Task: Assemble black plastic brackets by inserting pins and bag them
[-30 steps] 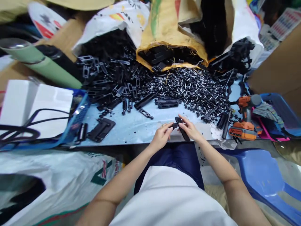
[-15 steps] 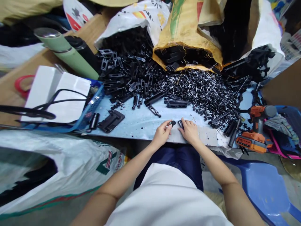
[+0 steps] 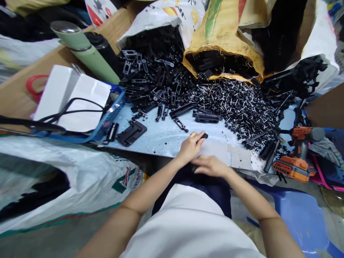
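Note:
My left hand [image 3: 189,147] is closed over the front edge of the table. It pinches a small black plastic part [image 3: 205,135], whose rounded end sticks out past the thumb and finger; the rest is covered. Just below it, at the table edge and above my lap, is my right hand [image 3: 211,166], blurred by motion. A dark spot shows beneath its fingertips, but whether they hold anything is unclear. Beyond my hands lie a slotted black link [image 3: 181,125] and stacked black plastic pieces [image 3: 206,117].
A heap of black-headed pins [image 3: 239,107] and a pile of black links [image 3: 153,82] cover the back, below a yellow sack [image 3: 225,36]. An orange cordless drill [image 3: 292,166] stands at right. At left are a blue basket [image 3: 118,104] and a green flask [image 3: 94,61].
My right hand has come off the tabletop, moving toward me and left, below my left hand. The dark piece under its fingers has left the table. My left hand still pinches its part.

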Available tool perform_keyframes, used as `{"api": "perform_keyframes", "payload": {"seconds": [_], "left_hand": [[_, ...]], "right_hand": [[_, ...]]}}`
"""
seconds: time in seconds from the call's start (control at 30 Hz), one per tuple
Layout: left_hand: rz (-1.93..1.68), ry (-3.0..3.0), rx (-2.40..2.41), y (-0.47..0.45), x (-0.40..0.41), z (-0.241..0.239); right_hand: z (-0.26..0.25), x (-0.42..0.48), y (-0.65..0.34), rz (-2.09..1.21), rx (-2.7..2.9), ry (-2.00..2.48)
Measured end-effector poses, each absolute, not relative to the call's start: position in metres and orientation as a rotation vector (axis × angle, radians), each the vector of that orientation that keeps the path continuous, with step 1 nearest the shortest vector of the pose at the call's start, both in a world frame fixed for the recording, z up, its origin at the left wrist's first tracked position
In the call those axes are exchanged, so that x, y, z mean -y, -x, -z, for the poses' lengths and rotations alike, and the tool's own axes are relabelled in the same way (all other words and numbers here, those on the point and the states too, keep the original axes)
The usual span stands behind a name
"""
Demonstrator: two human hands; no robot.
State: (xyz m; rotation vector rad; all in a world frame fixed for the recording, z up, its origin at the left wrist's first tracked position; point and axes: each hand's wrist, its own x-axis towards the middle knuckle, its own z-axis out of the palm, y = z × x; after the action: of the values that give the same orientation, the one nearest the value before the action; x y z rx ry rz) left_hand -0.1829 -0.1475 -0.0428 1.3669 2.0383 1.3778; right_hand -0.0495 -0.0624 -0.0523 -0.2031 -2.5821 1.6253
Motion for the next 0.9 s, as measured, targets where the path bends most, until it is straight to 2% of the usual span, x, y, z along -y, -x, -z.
{"api": "perform_keyframes", "payload": {"seconds": [0.07, 0.17, 0.23, 0.37, 0.57, 0.7, 0.9], "left_hand": [[-1.438, -1.420, -1.970, 0.190, 0.146, 0.033], [-1.531, -1.495, -1.856, 0.191, 0.146, 0.025], [-1.505, -1.511, -1.825, 0.186, 0.146, 0.025], [-1.398, -1.518, -1.871, 0.172, 0.149, 0.031], [-1.233, -1.637, -2.027, 0.168, 0.158, 0.032], [-1.363, -1.648, -2.072, 0.158, 0.155, 0.031], [-1.595, -1.573, -2.065, 0.152, 0.147, 0.035]], "right_hand": [[0.054, 0.069, 0.049, -1.604, 2.497, 0.298], [0.053, 0.062, 0.049, -1.603, 2.109, 0.807], [0.049, 0.053, 0.050, -1.661, 1.947, 0.948], [0.041, 0.040, 0.049, -1.649, 1.997, 0.851], [0.029, 0.022, 0.038, -1.110, 2.508, 0.423], [0.027, 0.028, 0.038, -0.981, 2.524, 0.347], [0.039, 0.051, 0.042, -1.018, 2.316, 0.592]]}}
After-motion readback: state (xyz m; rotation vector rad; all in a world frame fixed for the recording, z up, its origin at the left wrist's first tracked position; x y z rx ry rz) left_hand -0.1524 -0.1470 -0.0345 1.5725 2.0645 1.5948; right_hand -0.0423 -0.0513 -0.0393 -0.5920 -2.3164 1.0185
